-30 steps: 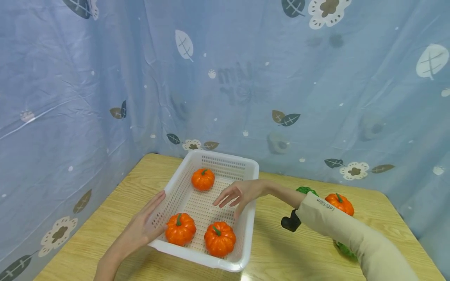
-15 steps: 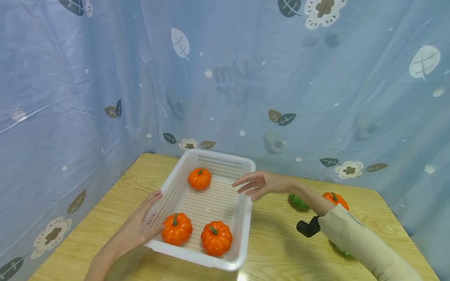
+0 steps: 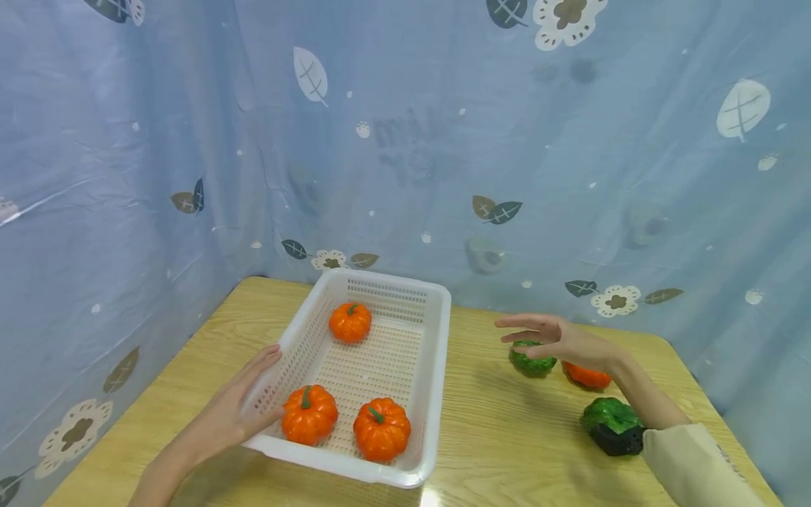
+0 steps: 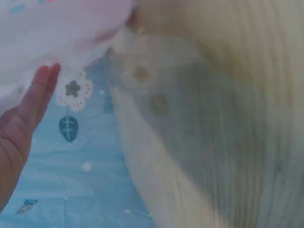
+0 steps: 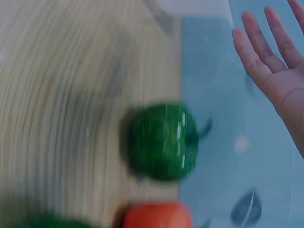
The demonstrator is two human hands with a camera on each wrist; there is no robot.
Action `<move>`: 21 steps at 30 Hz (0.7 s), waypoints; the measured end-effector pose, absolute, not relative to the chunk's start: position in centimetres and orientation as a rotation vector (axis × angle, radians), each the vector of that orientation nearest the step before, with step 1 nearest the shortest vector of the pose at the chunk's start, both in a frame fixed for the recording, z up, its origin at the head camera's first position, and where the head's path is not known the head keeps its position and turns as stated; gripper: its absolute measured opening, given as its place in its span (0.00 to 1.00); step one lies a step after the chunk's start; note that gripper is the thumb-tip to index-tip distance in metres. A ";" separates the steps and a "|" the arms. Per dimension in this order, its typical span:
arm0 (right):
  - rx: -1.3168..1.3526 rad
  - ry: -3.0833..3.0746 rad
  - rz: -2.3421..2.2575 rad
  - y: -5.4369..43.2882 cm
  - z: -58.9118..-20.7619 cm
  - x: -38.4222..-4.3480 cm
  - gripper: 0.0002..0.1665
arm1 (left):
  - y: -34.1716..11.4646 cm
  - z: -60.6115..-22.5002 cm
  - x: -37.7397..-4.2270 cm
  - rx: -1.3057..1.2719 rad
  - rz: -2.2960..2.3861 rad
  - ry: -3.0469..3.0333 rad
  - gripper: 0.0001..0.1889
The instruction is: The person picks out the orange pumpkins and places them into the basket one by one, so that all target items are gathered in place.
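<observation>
Straight fingers of my left hand (image 3: 218,419) lie along the left side of the white plastic basket (image 3: 432,394), the thumb reaching over its rim; the left wrist view shows those fingers beside the basket wall. Inside sit three orange pumpkins: one at the far left (image 3: 350,322), one near the thumb (image 3: 309,415), one at the near right (image 3: 381,429). My right hand (image 3: 560,339), fingers spread and holding nothing, hovers over the right of the table. It partly covers a green pumpkin (image 3: 532,365), which shows glossy with a stem (image 5: 164,142) in the right wrist view.
Behind the right hand lies another orange pumpkin (image 3: 586,377), partly hidden by the wrist. Nearer is a second green pumpkin (image 3: 610,414), overlapped by the black wrist camera (image 3: 616,441). A blue patterned curtain (image 3: 405,141) hangs behind the wooden table (image 3: 500,451).
My right hand has moved from over the basket out to the right, above the green pumpkin. The left hand stays at the basket, and the head view has turned slightly right.
</observation>
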State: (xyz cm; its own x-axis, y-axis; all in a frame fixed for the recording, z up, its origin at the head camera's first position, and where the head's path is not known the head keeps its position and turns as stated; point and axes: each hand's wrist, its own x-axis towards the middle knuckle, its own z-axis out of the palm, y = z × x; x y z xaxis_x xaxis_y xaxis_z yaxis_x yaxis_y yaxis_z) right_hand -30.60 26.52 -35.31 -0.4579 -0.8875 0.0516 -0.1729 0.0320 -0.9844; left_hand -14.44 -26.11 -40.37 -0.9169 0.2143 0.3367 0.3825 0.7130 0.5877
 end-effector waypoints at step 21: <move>-0.887 1.993 -1.735 41.8 -38.5 -27.9 0.37 | -26.8 -40.8 -14.9 -0.466 -1.048 -2.706 0.44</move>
